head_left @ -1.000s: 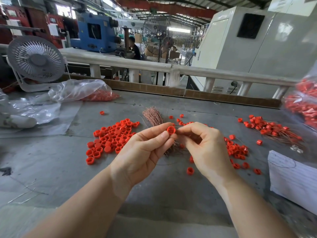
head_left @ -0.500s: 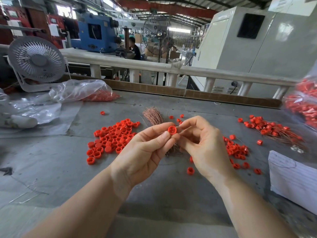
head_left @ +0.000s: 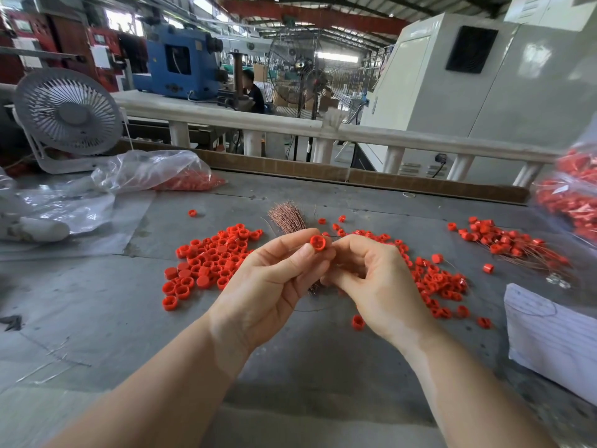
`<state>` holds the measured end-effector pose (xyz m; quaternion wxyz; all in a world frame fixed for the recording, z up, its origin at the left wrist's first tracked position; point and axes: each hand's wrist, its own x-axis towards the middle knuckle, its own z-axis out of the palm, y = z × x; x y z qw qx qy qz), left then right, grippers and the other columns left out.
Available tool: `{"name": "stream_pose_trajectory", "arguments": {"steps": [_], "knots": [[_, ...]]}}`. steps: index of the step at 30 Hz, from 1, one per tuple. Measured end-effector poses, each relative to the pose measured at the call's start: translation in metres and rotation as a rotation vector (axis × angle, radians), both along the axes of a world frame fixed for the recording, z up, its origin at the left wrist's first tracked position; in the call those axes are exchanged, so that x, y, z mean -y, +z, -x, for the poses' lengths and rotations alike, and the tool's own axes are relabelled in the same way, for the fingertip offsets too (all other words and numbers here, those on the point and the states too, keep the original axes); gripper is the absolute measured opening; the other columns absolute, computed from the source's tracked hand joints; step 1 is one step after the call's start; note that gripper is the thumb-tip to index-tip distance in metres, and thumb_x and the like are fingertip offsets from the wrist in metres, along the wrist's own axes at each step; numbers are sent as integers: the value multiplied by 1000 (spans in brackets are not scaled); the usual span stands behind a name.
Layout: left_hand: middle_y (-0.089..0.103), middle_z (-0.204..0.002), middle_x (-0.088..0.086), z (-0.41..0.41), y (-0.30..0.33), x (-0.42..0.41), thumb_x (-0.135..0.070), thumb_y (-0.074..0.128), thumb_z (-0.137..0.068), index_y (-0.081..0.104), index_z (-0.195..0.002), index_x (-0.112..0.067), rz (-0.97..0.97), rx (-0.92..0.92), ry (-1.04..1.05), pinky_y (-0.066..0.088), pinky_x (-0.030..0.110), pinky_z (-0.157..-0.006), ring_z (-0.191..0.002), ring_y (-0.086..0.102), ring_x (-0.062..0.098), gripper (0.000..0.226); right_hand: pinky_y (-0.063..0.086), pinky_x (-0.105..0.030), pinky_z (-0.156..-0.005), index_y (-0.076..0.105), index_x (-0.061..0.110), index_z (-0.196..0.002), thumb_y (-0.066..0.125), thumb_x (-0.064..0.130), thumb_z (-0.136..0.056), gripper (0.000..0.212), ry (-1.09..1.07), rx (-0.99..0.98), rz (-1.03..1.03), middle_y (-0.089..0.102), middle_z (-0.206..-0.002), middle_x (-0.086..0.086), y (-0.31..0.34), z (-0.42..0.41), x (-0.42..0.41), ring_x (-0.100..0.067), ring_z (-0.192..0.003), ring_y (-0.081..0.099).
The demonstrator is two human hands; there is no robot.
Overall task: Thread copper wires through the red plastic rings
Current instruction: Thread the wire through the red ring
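Rings (head_left: pixel 206 260) are lying loose on the table (head_left: pixel 97 318). Your left hand (head_left: pixel 271 286) is pinching one red ring (head_left: pixel 318 243) up high. Your right hand (head_left: pixel 371 279) is curling beside it, maybe pinching a wire, but I cannot tell. Next, you will likely be poking a thin wire through the hole.

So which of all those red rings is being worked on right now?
Start at the grey table, with loose red rings piled left and right. Between the piles, the left hand pinches one ring. It alone is raised off the table, its open face towards the camera.
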<state>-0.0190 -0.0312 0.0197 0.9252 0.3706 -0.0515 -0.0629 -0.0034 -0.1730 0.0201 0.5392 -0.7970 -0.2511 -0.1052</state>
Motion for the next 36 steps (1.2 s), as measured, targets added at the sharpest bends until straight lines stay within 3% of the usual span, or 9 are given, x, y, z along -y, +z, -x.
{"name": "stream_pose_trajectory", "arguments": {"steps": [3,5,8,10,14,16,23,30,36], "knots": [[73,-79,12,-2,-2,-1,0,59,-68,76,-73,-7,7,-11,35,57,20,-64,-73,72,18,19,42,-6,-67,66,33,-83,64,-5,-80,38,-44,32,139,65,-67,21,0,1,0,7,-65,58],[73,-79,12,-4,-4,-1,1,59,-69,76,-73,-7,16,-23,71,57,20,-63,-74,72,18,18,38,-4,-71,70,28,-98,63,-4,-81,37,-83,66,218,62,-74,25,0,1,0,11,-69,55],[73,-79,13,-6,-6,-2,0,60,-68,74,-78,-3,36,-36,118,56,19,-63,-75,72,18,17,41,-10,-81,67,20,-112,62,-4,-82,39,-170,107,296,61,-102,16,-1,-1,0,3,-77,56],[72,-80,13,-8,-7,-3,0,61,-68,69,-85,0,49,-45,155,56,19,-63,-76,72,17,20,45,-19,-84,66,18,-113,62,-2,-83,37,-286,104,320,61,-106,9,-1,-4,4,-5,-77,59],[72,-81,12,-10,-8,-5,-1,61,-66,66,-91,1,71,-65,202,57,19,-65,-76,72,18,26,48,-28,-78,69,19,-102,63,2,-83,26,-529,30,325,67,-91,4,0,-11,17,-15,-79,61],[72,-81,12,-10,-8,-5,-1,61,-67,66,-92,2,74,-68,204,57,19,-67,-76,72,17,26,46,-28,-71,70,21,-94,63,4,-83,21,-586,5,362,61,-74,10,0,-13,21,-16,-75,59],[72,-80,12,-10,-8,-5,1,59,-72,66,-92,2,62,-65,191,55,18,-62,-76,72,17,21,39,-24,-69,70,24,-89,63,12,-86,15,-594,-54,550,57,-80,8,-5,-15,21,-17,-84,58],[73,-81,12,-9,-8,-5,-1,61,-69,68,-89,0,47,-62,167,55,17,-61,-77,72,17,22,42,-28,-88,70,24,-99,60,13,-89,19,-603,-49,644,63,-111,1,-9,-16,23,-20,-106,56],[72,-80,12,-8,-7,-3,-1,62,-69,69,-87,0,43,-63,153,55,17,-62,-76,71,16,19,36,-33,-97,68,26,-109,59,17,-90,23,-532,16,676,56,-113,-1,-14,-19,21,-22,-112,49]]}}
